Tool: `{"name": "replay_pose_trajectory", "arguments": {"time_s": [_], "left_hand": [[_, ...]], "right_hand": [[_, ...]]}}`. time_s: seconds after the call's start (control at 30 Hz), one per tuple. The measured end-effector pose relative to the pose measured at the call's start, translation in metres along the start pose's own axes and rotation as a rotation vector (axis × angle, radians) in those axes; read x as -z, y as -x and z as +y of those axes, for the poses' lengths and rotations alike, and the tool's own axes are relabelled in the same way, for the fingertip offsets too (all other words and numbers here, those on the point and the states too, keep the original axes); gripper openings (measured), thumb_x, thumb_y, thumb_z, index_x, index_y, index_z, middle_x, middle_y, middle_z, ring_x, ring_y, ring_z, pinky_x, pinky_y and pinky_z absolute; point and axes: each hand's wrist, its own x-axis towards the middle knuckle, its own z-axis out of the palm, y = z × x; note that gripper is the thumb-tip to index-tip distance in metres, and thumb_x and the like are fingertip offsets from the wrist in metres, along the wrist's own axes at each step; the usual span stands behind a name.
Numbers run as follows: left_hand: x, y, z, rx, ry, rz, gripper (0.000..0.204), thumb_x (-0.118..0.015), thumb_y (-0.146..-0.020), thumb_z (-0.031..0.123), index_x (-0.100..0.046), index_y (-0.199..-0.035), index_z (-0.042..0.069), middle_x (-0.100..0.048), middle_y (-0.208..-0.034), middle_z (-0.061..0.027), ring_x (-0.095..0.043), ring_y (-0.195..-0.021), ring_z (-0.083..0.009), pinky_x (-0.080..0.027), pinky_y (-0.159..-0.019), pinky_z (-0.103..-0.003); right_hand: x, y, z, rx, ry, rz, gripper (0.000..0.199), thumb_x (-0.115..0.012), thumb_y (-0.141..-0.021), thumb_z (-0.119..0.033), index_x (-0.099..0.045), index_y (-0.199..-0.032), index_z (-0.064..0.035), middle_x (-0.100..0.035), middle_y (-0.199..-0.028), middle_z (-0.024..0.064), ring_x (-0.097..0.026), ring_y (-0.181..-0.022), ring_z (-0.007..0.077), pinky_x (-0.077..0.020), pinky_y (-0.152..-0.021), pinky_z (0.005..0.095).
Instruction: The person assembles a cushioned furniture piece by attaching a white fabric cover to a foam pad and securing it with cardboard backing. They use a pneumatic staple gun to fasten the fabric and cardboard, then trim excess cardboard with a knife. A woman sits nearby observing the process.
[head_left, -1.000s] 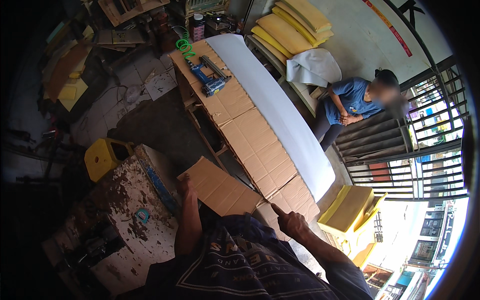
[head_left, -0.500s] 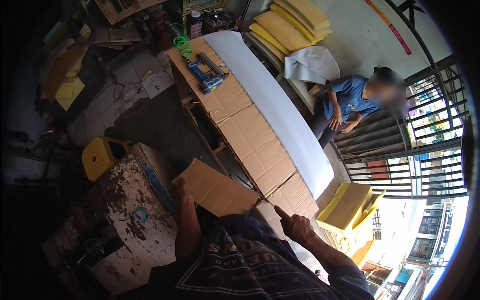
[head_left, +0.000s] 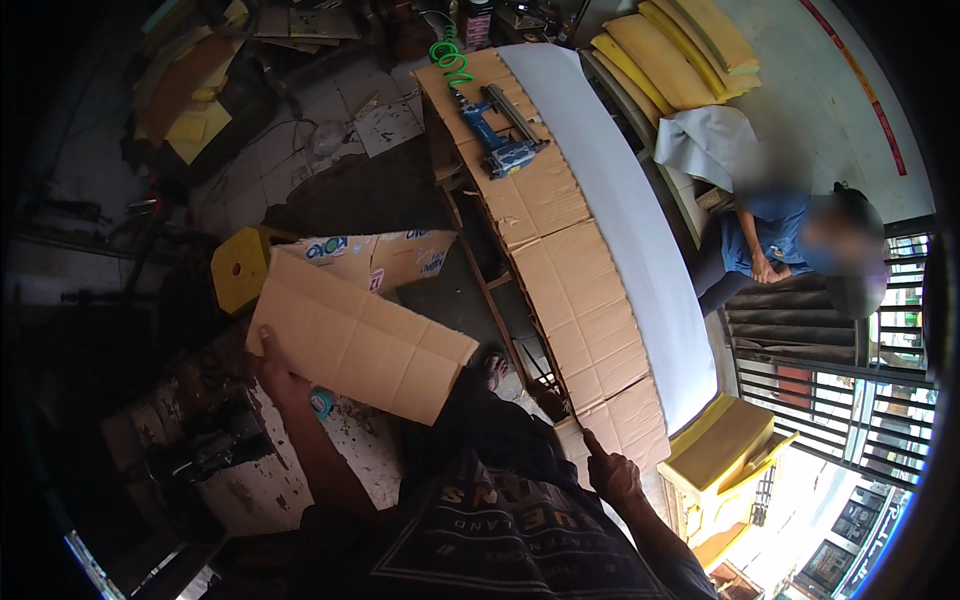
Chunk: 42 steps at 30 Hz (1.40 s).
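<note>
My left hand (head_left: 270, 350) is closed on the edge of a brown cardboard sheet (head_left: 360, 335), held out at the left. Behind it shows a printed cardboard panel (head_left: 415, 258); whether the two are joined I cannot tell. My right hand (head_left: 615, 477) is closed around a thin dark tool (head_left: 588, 436), its kind unclear. That tool points at the near end of a long cardboard-covered piece (head_left: 580, 285), next to a loose-looking flap. A white padded strip (head_left: 630, 220) runs along the covered piece's right side. A blue staple gun (head_left: 500, 140) lies on its far end.
A green coiled hose (head_left: 452, 65) leads to the staple gun. A seated person (head_left: 765, 230) is at the right, near stacked yellow foam (head_left: 680, 55). A yellow stool (head_left: 240, 270) stands left, a scuffed table (head_left: 350, 450) near me. Yellow furniture (head_left: 725, 445) stands at the near right.
My left hand has swung the cardboard sheet left and lifted it, bringing the printed panel into view. The whole view has shifted. My right hand stays at the covered piece's near end.
</note>
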Motion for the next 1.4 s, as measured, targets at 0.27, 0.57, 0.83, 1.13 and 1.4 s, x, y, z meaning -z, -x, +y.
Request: {"name": "replay_pose_trajectory", "arguments": {"time_s": [0.27,0.57,0.83,1.13,1.4], "left_hand": [[0.248,-0.052,-0.002,0.094,-0.722,0.54,0.073,-0.068,-0.099,0.05,-0.053,-0.141,-0.008,-0.064,-0.133,-0.0214,-0.067,-0.114,-0.0328,-0.055,-0.096,-0.048],[0.175,0.038,-0.092,-0.443,-1.405,0.729,0.06,-0.07,-0.091,0.032,-0.05,-0.133,-0.005,-0.059,-0.123,-0.0262,-0.058,-0.111,-0.0491,-0.048,-0.092,-0.056],[0.039,0.216,-0.166,-0.249,-1.642,0.197,0.064,-0.068,-0.096,0.033,-0.043,-0.149,0.007,-0.041,-0.15,-0.0252,-0.042,-0.137,-0.0471,-0.037,-0.109,-0.061],[0.07,0.22,-0.171,-0.572,-1.686,0.29,0.042,-0.061,-0.101,0.023,-0.055,-0.136,0.0,-0.052,-0.14,-0.0248,-0.048,-0.131,-0.044,-0.04,-0.105,-0.059],[-0.084,0.372,-0.207,-0.109,-0.842,-0.898,0.046,-0.055,-0.106,0.045,-0.07,-0.099,0.003,-0.07,-0.091,-0.0231,-0.071,-0.094,-0.0391,-0.053,-0.083,-0.048]], "right_hand": [[-0.002,-0.003,0.004,0.033,0.0,0.094,0.061,-0.061,-0.097,-0.024,-0.044,-0.155,-0.0329,-0.069,-0.071,0.0227,-0.07,-0.068,0.0451,-0.0536,-0.064,0.0579],[-0.044,-0.006,0.041,0.261,-0.141,0.328,0.061,-0.063,-0.096,-0.019,-0.047,-0.155,-0.0262,-0.067,-0.071,0.0214,-0.069,-0.064,0.0426,-0.054,-0.061,0.0561],[-0.086,-0.003,0.053,0.332,-0.245,0.61,0.061,-0.062,-0.098,-0.02,-0.047,-0.157,-0.0277,-0.068,-0.079,0.0245,-0.07,-0.066,0.0435,-0.0572,-0.065,0.0565],[-0.087,-0.008,0.064,0.419,-0.29,0.624,0.061,-0.058,-0.102,-0.025,-0.041,-0.159,-0.031,-0.069,-0.078,0.0283,-0.071,-0.073,0.0484,-0.0563,-0.067,0.0595],[-0.065,0.011,0.051,0.337,-0.145,0.509,0.06,-0.057,-0.102,-0.025,-0.039,-0.159,-0.029,-0.07,-0.079,0.0301,-0.071,-0.077,0.0496,-0.0564,-0.073,0.0584]]}}
